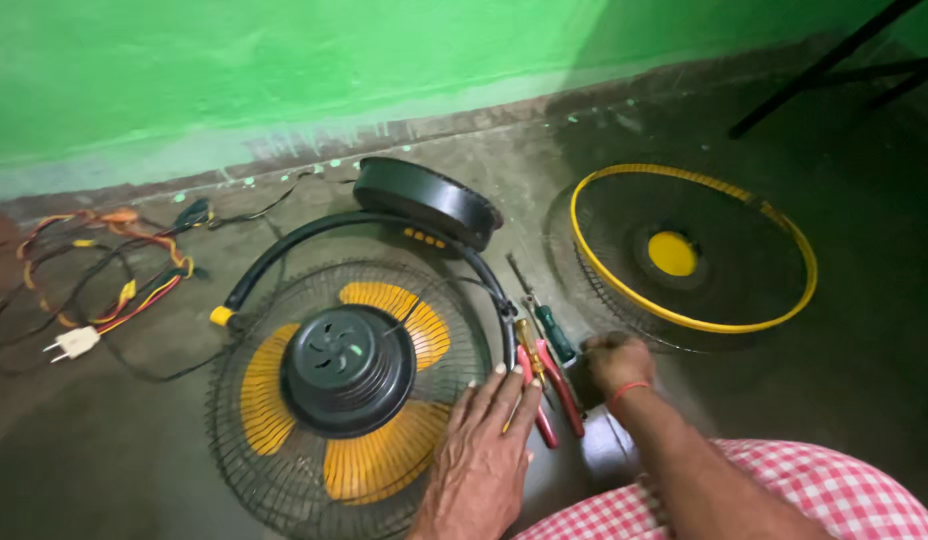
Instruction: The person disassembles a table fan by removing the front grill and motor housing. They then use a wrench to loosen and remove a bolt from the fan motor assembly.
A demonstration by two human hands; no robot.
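Right hand [616, 362] closed; what its fingers hold is hidden

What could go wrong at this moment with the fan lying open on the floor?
The left hand presses on the wire guard, which might bend toward the yellow blades. The right hand is closed low beside the red-handled pliers and screwdrivers, so they could get knocked. Loose wires may snag.

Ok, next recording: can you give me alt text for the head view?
A person's left hand rests flat on a wire fan guard lying on a concrete floor, over yellow blades and a black motor housing. The right hand is fisted beside red-handled pliers and screwdrivers; a yellow-rimmed grille lies further right.
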